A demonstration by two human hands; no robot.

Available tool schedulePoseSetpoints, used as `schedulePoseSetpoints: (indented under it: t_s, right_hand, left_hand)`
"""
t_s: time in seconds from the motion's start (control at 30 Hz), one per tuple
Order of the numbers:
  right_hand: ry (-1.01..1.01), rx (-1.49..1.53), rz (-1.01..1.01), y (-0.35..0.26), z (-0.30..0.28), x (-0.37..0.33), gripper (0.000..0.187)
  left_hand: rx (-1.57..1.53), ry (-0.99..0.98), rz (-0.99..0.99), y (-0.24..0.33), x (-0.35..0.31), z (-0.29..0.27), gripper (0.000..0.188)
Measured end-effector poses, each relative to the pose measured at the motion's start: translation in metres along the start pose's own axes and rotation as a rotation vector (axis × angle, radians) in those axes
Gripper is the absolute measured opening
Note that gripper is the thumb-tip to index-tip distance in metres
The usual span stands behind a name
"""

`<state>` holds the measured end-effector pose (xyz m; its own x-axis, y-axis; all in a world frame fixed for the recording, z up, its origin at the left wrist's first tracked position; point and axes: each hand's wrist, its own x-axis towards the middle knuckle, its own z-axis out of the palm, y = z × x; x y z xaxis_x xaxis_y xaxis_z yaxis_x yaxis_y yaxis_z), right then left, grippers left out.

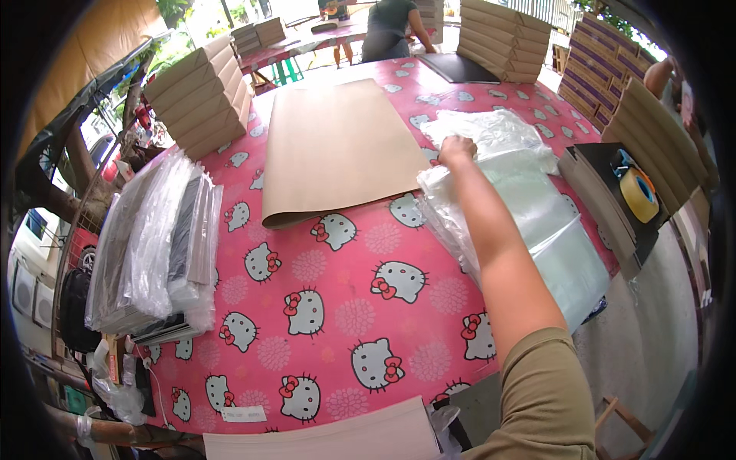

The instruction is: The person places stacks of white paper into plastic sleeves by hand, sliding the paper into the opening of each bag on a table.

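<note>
My right hand [458, 149] reaches out over a spread pile of clear plastic bags [529, 199] on the right side of the table. Its fingers are curled closed at the left edge of a crumpled clear plastic bag [491, 132], and they seem to grip that film; the fingertips are partly hidden. Left of the hand, a large brown paper sheet [337, 146] lies on the table, with its near edge curled over. My left hand is out of view.
The pink tablecloth [337, 268] has a cartoon cat print. Plastic-wrapped flat packs [146, 238] stand at left, brown stacks [203, 100] [502, 38] farther back. Yellow tape [638, 195] rests on dark boards at right. Another person [391, 31] leans at the far edge beside a black board [460, 69].
</note>
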<state>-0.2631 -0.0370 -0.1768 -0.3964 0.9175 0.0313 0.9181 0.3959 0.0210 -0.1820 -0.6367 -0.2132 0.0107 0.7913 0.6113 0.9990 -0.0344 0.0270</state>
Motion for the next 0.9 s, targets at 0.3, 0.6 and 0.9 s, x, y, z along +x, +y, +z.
schedulePoseSetpoints:
  t_s: [0.3, 0.6, 0.9]
  right_hand:
    - [0.145, 0.082, 0.114, 0.028, 0.021, 0.055, 0.028]
    - [0.571, 0.323, 0.024, 0.097, -0.051, 0.070, 0.050]
    - [1.367, 0.147, -0.272, 0.187, -0.248, -0.016, 0.024]
  left_hand:
    - [-0.007, -0.049, -0.014, -0.007, 0.002, -0.002, 0.027]
    - [-0.010, -0.054, 0.003, -0.007, 0.003, -0.006, 0.026]
    - [-0.003, -0.049, -0.010, 0.003, -0.003, -0.013, 0.026]
